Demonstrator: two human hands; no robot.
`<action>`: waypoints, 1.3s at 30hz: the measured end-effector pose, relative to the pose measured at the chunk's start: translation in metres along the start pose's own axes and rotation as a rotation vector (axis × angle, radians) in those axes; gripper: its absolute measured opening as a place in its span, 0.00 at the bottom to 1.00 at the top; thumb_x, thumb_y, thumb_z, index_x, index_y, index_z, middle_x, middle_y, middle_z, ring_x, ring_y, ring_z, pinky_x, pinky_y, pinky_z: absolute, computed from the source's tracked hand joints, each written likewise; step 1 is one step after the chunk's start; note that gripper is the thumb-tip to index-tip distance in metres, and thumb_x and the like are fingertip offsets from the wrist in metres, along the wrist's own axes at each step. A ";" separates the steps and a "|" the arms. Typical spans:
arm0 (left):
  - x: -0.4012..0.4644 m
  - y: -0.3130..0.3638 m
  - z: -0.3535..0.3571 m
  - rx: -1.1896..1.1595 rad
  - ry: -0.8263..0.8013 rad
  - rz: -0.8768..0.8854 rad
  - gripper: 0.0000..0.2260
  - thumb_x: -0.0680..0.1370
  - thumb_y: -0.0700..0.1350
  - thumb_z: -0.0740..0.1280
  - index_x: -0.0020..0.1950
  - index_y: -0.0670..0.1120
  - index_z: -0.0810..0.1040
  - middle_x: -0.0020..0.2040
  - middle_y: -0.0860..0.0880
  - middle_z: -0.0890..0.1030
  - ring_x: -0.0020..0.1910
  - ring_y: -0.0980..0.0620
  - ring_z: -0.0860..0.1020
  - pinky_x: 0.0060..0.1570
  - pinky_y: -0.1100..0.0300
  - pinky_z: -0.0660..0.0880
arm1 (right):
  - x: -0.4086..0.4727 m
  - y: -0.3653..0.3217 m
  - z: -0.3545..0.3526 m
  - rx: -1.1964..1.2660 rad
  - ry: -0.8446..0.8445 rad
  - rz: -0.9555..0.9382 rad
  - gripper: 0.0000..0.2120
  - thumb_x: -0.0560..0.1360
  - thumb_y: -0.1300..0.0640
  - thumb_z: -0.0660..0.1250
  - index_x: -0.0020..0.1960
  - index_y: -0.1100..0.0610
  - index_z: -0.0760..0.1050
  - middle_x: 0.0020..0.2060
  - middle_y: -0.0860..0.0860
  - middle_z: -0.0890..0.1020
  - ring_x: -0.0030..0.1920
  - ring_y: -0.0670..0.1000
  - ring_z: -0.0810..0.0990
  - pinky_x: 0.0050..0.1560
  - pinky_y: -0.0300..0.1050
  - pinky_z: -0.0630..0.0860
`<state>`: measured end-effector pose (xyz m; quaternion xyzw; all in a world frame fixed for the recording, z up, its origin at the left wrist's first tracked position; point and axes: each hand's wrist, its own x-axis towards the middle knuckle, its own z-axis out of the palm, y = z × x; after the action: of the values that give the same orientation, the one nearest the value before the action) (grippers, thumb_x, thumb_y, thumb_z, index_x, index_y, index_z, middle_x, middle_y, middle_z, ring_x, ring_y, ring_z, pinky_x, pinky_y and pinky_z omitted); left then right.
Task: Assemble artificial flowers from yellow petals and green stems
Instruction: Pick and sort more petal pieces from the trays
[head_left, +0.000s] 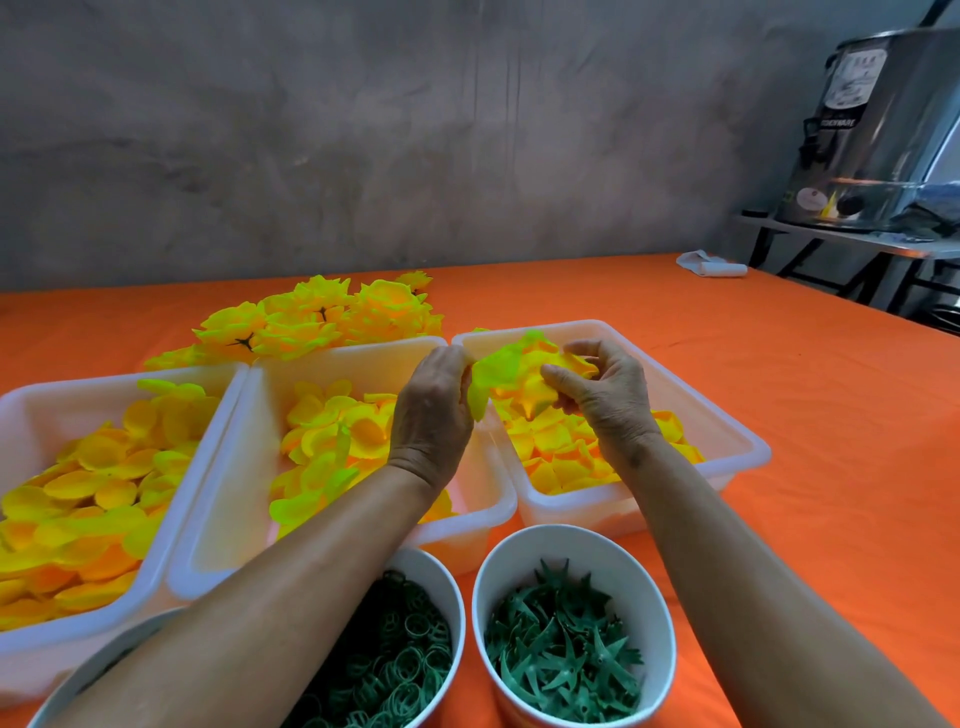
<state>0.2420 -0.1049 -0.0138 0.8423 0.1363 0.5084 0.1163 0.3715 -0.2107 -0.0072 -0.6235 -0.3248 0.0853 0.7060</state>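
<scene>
Over the right-hand tray of loose petals, I have both hands raised on a half-built bloom: my left hand pinches the yellow-green petal layer at its left edge, my right hand curls round the yellow petal cluster from the other side, so the flower hangs directly between the two, just above the tray's contents. Whether a stem is already inside it, I cannot tell. The bowl of green star-shaped stem pieces sits just in front of the tray, under my right forearm, making the right hand the nearer one for the next reach, by my reckoning. The bowl of green rings stands to its left. Finished flowers lie behind the tray's left neighbour on the orange surface.
</scene>
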 end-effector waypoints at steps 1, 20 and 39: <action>0.000 0.000 0.000 -0.010 0.001 -0.008 0.03 0.75 0.32 0.66 0.43 0.33 0.77 0.38 0.34 0.78 0.37 0.38 0.78 0.35 0.47 0.74 | 0.002 0.002 -0.001 -0.012 0.052 0.008 0.14 0.70 0.67 0.72 0.52 0.60 0.73 0.39 0.54 0.77 0.21 0.44 0.74 0.24 0.35 0.71; -0.006 0.003 0.005 0.061 -0.200 0.016 0.02 0.72 0.35 0.69 0.40 0.37 0.79 0.35 0.37 0.81 0.33 0.37 0.78 0.32 0.52 0.73 | 0.000 -0.003 -0.010 0.181 0.250 0.020 0.13 0.73 0.70 0.65 0.54 0.57 0.69 0.43 0.53 0.75 0.42 0.51 0.76 0.35 0.38 0.78; -0.005 0.015 0.005 0.096 -0.345 0.332 0.19 0.66 0.24 0.69 0.56 0.33 0.79 0.47 0.34 0.79 0.38 0.37 0.81 0.30 0.50 0.79 | -0.002 -0.005 -0.008 0.198 0.163 -0.019 0.10 0.71 0.70 0.70 0.41 0.55 0.76 0.32 0.52 0.78 0.26 0.41 0.76 0.27 0.34 0.73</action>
<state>0.2459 -0.1210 -0.0148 0.9321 -0.0021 0.3619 0.0127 0.3731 -0.2192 -0.0036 -0.5524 -0.2621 0.0592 0.7891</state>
